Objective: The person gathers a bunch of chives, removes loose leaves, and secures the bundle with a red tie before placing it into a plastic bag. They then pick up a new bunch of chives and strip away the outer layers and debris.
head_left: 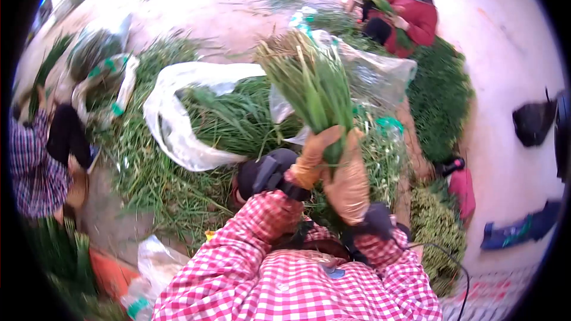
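Note:
A bunch of long green leafy stalks (318, 86) stands upright in front of me, with browned, dry-looking ends at its top. My left hand (315, 153), in an orange-tan glove, is closed around the lower part of the bunch. Against its right side, my right hand (350, 187) presses in a matching glove, fingers pointing up along the stalks. Just beyond my hands lies an open white plastic bag (169, 137), with loose green blades (232, 116) inside.
Cut leaves (148, 184) cover the ground around the bag. A co-worker in red (416, 18) sits at the back right, handling greens. Another person in a checked shirt (38, 172) sits at the left. A green heap (440, 95) and a paler pile (437, 232) lie to the right.

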Available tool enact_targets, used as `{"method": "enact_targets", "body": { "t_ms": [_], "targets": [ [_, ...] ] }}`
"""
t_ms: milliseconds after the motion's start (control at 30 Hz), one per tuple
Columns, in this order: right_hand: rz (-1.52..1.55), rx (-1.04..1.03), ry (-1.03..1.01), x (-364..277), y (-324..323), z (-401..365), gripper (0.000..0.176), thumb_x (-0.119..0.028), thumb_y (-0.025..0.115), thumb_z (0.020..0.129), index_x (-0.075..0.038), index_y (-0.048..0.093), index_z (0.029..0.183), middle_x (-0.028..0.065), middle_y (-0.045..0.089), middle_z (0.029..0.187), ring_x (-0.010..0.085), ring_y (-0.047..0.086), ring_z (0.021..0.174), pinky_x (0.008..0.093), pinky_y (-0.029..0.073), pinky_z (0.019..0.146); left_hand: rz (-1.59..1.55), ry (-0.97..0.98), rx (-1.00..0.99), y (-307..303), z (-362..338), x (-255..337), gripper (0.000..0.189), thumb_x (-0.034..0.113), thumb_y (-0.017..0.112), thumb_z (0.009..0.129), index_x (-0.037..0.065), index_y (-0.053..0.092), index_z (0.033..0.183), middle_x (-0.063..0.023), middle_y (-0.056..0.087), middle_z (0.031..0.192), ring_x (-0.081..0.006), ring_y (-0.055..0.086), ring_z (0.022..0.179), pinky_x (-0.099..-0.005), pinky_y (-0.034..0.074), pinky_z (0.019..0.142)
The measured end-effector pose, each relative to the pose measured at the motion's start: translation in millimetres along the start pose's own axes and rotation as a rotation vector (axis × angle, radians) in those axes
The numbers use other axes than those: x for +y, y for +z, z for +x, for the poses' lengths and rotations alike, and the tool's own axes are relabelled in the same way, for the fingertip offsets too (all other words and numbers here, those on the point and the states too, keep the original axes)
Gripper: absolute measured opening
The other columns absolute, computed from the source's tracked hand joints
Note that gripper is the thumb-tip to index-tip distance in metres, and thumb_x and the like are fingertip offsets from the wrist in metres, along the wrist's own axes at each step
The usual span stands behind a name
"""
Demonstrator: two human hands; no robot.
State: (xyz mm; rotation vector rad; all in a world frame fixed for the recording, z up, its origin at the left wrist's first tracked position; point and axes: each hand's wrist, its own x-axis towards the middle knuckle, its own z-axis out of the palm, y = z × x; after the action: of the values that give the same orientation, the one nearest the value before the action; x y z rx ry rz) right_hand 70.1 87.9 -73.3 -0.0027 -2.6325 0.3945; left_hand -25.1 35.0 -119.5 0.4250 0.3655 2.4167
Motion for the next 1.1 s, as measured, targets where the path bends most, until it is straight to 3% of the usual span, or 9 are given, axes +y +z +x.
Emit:
{"method": "enact_targets", "body": {
  "t_ms": [100,200,267,433,500,567,667,833,1100],
  "targets": [
    [0.172,-0.083,0.016,-20,-20,-28,0.1,-0.012,0.07,0.073,0.011,0.001,0.141,0.0358,0.019,0.141,0.0479,0.027,0.131,0.0407,0.028,0.108,0.144,-0.12,-0.066,21,-16,22,0.065,0.021,0.067,0.076,-0.002,0.041,0.131,-0.0198,0.055,0.121,-0.0325,0.058,0.106,-0.0441,0.05,0.09],
    [0.388,-0.312,-0.223,-10,-66,-52,0.09,-0.016,0.07,0.08,0.0,0.01,0.145,0.0316,0.033,0.137,0.0411,0.049,0.115,0.0404,0.044,0.095,0.192,-0.264,-0.154,46,-34,58,0.065,0.018,0.068,0.074,-0.003,0.041,0.13,-0.0251,0.056,0.116,-0.0339,0.061,0.1,-0.0456,0.053,0.084],
    [1.185,-0.652,0.401,14,-99,-60,0.081,-0.015,0.065,0.086,-0.01,0.013,0.148,0.0212,0.047,0.132,0.0294,0.055,0.113,0.039,0.045,0.096,0.33,-0.353,-0.224,43,-41,81,0.065,0.014,0.069,0.073,-0.004,0.041,0.13,-0.0282,0.056,0.113,-0.0368,0.062,0.097,-0.0467,0.055,0.081],
    [1.974,-0.426,0.172,50,-63,-84,0.094,-0.068,0.043,0.082,-0.013,0.008,0.148,0.0139,0.032,0.146,0.0314,0.038,0.129,0.0455,0.034,0.103,1.245,-0.481,-0.73,25,-71,130,0.095,0.019,0.078,0.066,0.001,0.026,0.143,-0.0141,0.045,0.137,-0.024,0.046,0.122,-0.0355,0.036,0.102],
    [2.123,-0.143,0.35,45,-43,-90,0.095,-0.078,0.025,0.079,-0.01,0.021,0.145,0.0135,0.033,0.145,0.0322,0.037,0.13,0.0466,0.031,0.106,1.005,-0.765,-0.449,23,-107,111,0.106,0.011,0.076,0.055,0.004,0.022,0.145,-0.0145,0.039,0.141,-0.0246,0.045,0.123,-0.0364,0.035,0.103],
    [2.472,-0.103,0.469,65,-14,-94,0.094,-0.078,0.025,0.08,-0.005,0.033,0.139,0.0126,0.044,0.137,0.0266,0.048,0.12,0.0424,0.039,0.101,0.616,-1.022,0.12,22,-161,82,0.098,0.001,0.068,0.049,0.002,0.033,0.14,-0.0154,0.052,0.129,-0.0264,0.053,0.113,-0.0372,0.04,0.099],
    [2.107,-0.255,0.618,88,-14,-74,0.078,-0.064,0.036,0.09,-0.001,0.036,0.136,0.012,0.05,0.131,0.0233,0.054,0.114,0.0396,0.046,0.094,0.52,-0.854,0.187,-37,-228,57,0.071,0.002,0.062,0.065,0.003,0.042,0.132,-0.0131,0.06,0.11,-0.0242,0.06,0.093,-0.0382,0.048,0.085],
    [1.721,-0.183,0.819,92,-14,-50,0.031,-0.031,0.043,0.097,-0.004,0.058,0.099,-0.0085,0.039,0.064,0.0047,0.043,0.051,0.0185,0.039,0.046,0.862,-0.658,0.053,-79,-272,58,0.056,0.002,0.061,0.071,0.004,0.045,0.125,-0.0089,0.059,0.1,-0.0199,0.057,0.083,-0.0347,0.048,0.078],
    [2.165,0.131,0.317,288,-36,-68,0.024,-0.019,0.038,0.097,-0.008,0.05,0.079,-0.006,0.028,0.051,0.0049,0.027,0.041,0.0217,0.024,0.038,1.243,-0.331,-0.197,-94,-280,68,0.032,0.001,0.059,0.082,0.004,0.051,0.113,-0.0022,0.057,0.083,-0.0128,0.054,0.068,-0.0292,0.048,0.067]
  ]
}}
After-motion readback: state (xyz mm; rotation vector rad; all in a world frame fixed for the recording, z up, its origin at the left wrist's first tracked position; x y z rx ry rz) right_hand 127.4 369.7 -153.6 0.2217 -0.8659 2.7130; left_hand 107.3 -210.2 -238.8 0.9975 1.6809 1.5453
